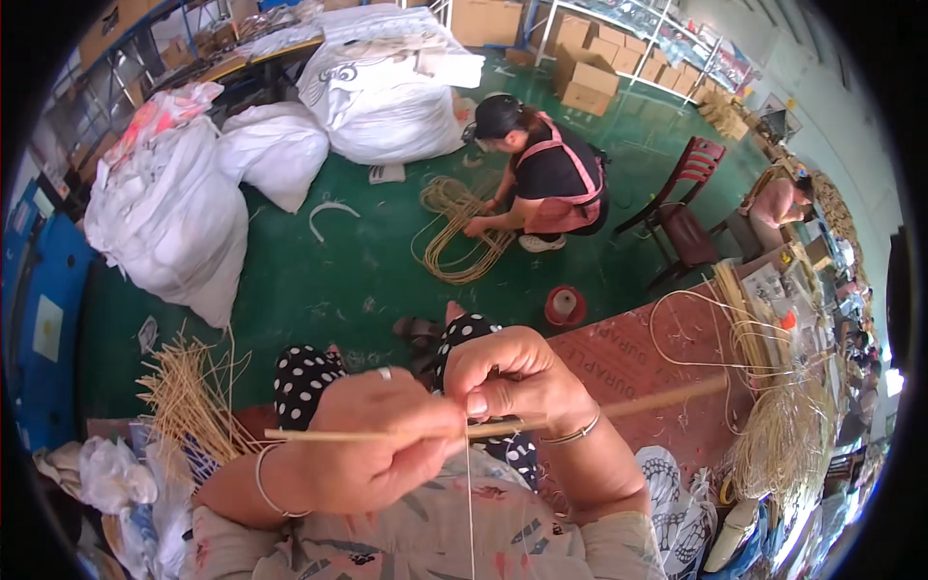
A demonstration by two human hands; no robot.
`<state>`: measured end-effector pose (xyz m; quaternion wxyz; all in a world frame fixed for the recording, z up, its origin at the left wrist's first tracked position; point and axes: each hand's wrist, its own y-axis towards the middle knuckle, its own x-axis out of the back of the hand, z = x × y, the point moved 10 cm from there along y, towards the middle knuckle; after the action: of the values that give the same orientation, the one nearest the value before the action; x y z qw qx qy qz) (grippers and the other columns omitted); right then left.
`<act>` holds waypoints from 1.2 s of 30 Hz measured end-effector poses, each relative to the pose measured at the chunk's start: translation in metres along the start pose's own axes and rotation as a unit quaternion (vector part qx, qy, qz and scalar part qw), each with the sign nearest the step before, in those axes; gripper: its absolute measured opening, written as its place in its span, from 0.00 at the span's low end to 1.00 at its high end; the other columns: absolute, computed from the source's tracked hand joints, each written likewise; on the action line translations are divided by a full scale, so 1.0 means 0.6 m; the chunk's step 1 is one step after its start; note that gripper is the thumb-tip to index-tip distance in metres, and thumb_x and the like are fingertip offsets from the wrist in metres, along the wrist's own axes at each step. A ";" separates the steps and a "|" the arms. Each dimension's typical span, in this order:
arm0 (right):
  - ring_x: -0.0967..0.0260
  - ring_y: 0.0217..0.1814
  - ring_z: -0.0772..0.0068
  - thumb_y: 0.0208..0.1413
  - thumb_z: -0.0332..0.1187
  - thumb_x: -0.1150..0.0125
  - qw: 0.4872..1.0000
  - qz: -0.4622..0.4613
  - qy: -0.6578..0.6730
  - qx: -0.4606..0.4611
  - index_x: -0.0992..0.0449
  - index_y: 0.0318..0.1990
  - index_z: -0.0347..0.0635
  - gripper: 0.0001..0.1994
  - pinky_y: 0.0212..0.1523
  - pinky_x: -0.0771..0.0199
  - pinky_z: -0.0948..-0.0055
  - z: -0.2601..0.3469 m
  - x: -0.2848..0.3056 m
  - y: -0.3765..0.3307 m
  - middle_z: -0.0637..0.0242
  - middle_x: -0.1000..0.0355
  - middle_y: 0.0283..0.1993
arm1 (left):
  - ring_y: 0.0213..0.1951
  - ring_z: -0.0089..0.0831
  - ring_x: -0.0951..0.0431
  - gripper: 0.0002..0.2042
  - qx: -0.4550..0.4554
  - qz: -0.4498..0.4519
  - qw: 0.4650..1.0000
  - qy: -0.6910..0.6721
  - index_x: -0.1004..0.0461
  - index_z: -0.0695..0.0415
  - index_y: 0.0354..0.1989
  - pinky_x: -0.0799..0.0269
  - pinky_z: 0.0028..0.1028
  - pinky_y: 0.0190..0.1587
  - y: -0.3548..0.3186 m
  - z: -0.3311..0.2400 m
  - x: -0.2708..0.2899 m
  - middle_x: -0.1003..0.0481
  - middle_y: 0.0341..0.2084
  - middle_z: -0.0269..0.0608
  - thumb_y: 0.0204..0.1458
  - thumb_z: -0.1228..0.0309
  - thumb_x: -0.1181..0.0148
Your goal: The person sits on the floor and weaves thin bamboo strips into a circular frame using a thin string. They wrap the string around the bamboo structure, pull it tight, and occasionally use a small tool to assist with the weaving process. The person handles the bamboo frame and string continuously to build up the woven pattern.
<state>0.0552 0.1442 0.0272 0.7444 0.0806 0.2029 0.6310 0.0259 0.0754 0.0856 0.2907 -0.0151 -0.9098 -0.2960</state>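
Rattan, a long pale cane stick (503,423), is held level across the lap by both hands, running from the left wrist out to the right over the reddish board (619,362). Left hand (372,440) is closed around the stick, thumb and fingers pinched shut near the middle; a bangle is seen on that wrist. Right hand (512,377) is curled tight just beside it, thumb pressed on the stick, touching the left hand. A thin pale strand (471,512) is seen hanging straight down from the pinch point. Loose cane strips (188,401) are piled at lower left, more thin cane (773,425) bundled at right. Farther out, on the green floor (319,280), a crouching person (546,179) is seen handling a coiled cane hoop (459,232). White sacks (174,213) are stacked beyond.
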 end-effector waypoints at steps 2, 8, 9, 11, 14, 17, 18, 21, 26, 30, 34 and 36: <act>0.39 0.23 0.83 0.48 0.25 0.41 0.996 -0.010 0.075 -0.039 0.28 0.27 0.35 0.03 0.22 0.41 0.81 -0.030 -0.001 -0.005 0.72 0.34 0.22 | 0.17 0.29 0.30 0.06 0.024 -0.048 0.999 0.009 0.29 0.59 0.29 0.37 0.25 0.21 -0.002 0.009 0.012 0.29 0.17 0.35 0.41 0.77 0.41; 0.38 0.20 0.82 0.45 0.21 0.43 0.975 -0.214 0.006 -0.066 0.29 0.31 0.35 0.04 0.20 0.40 0.85 -0.030 0.055 -0.024 0.70 0.32 0.21 | 0.18 0.31 0.31 0.06 0.004 -0.064 0.998 -0.006 0.30 0.61 0.30 0.38 0.25 0.21 -0.010 0.014 0.022 0.28 0.19 0.38 0.42 0.78 0.41; 0.35 0.23 0.80 0.44 0.19 0.45 0.944 -0.323 0.007 -0.061 0.29 0.33 0.34 0.07 0.23 0.36 0.83 -0.020 0.092 -0.052 0.65 0.30 0.24 | 0.18 0.31 0.31 0.06 0.010 -0.072 0.997 -0.001 0.30 0.61 0.30 0.38 0.25 0.22 -0.011 0.014 0.031 0.28 0.19 0.39 0.42 0.78 0.41; 0.34 0.24 0.77 0.46 0.21 0.45 0.908 -0.377 -0.114 0.147 0.29 0.35 0.33 0.07 0.25 0.33 0.80 0.050 0.093 -0.095 0.63 0.30 0.26 | 0.18 0.31 0.31 0.06 -0.001 -0.103 0.994 0.042 0.30 0.61 0.30 0.38 0.26 0.22 -0.014 0.004 0.047 0.28 0.20 0.39 0.43 0.78 0.42; 0.34 0.24 0.78 0.46 0.22 0.42 0.901 -0.271 -0.296 0.163 0.28 0.38 0.32 0.10 0.24 0.34 0.80 0.076 -0.009 -0.079 0.64 0.30 0.27 | 0.19 0.32 0.30 0.06 -0.010 -0.121 0.988 0.093 0.30 0.61 0.30 0.38 0.27 0.23 -0.015 -0.008 0.046 0.28 0.20 0.39 0.43 0.79 0.43; 0.34 0.26 0.79 0.45 0.19 0.42 0.932 -0.278 -0.214 0.092 0.27 0.38 0.32 0.10 0.26 0.35 0.80 0.043 -0.023 -0.059 0.64 0.29 0.30 | 0.18 0.32 0.30 0.06 -0.032 -0.137 0.983 0.120 0.30 0.61 0.31 0.38 0.27 0.22 -0.010 -0.022 0.044 0.29 0.19 0.39 0.43 0.80 0.43; 0.34 0.26 0.78 0.45 0.19 0.42 0.939 -0.259 -0.189 0.122 0.27 0.37 0.32 0.09 0.26 0.35 0.79 0.039 -0.026 -0.053 0.64 0.29 0.30 | 0.18 0.32 0.30 0.06 -0.036 -0.147 0.980 0.129 0.30 0.61 0.31 0.38 0.26 0.22 -0.012 -0.024 0.045 0.29 0.19 0.39 0.42 0.80 0.43; 0.32 0.26 0.73 0.45 0.19 0.42 0.937 -0.236 -0.197 0.168 0.28 0.36 0.33 0.09 0.26 0.33 0.76 0.051 -0.037 -0.055 0.63 0.29 0.29 | 0.17 0.31 0.32 0.12 -0.051 -0.160 0.974 0.154 0.30 0.60 0.32 0.39 0.26 0.19 -0.018 -0.025 0.041 0.30 0.18 0.37 0.35 0.79 0.40; 0.32 0.24 0.64 0.46 0.22 0.42 0.927 -0.188 -0.283 0.160 0.30 0.38 0.34 0.10 0.26 0.32 0.71 0.086 -0.073 -0.057 0.60 0.30 0.28 | 0.16 0.32 0.32 0.08 -0.007 -0.106 0.986 0.131 0.30 0.60 0.29 0.39 0.26 0.18 -0.021 -0.022 0.033 0.30 0.17 0.37 0.38 0.80 0.42; 0.32 0.23 0.68 0.49 0.33 0.42 0.925 -0.179 -0.273 0.193 0.30 0.38 0.34 0.12 0.24 0.33 0.74 0.120 -0.066 -0.070 0.59 0.31 0.26 | 0.16 0.30 0.33 0.07 0.022 -0.089 0.996 0.007 0.29 0.59 0.28 0.40 0.24 0.18 -0.027 0.004 0.029 0.30 0.15 0.35 0.38 0.79 0.42; 0.38 0.15 0.76 0.47 0.37 0.39 0.897 -0.359 -0.143 0.216 0.31 0.38 0.35 0.16 0.15 0.37 0.81 0.132 0.045 -0.097 0.59 0.31 0.21 | 0.17 0.27 0.32 0.04 0.064 -0.052 0.989 -0.123 0.29 0.61 0.27 0.40 0.24 0.19 -0.024 0.022 0.025 0.30 0.16 0.37 0.42 0.79 0.43; 0.36 0.18 0.76 0.43 0.40 0.35 0.939 -0.309 -0.121 0.092 0.29 0.36 0.31 0.20 0.17 0.36 0.80 0.072 0.044 -0.061 0.58 0.29 0.25 | 0.18 0.25 0.32 0.03 0.101 -0.026 0.976 -0.190 0.28 0.62 0.27 0.40 0.23 0.20 -0.025 0.035 0.010 0.30 0.16 0.37 0.44 0.79 0.44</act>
<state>0.1092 0.1684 0.0471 0.9111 0.1576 0.1833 0.3339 0.0070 0.0736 0.0673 0.1051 -0.0180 -0.9736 -0.2020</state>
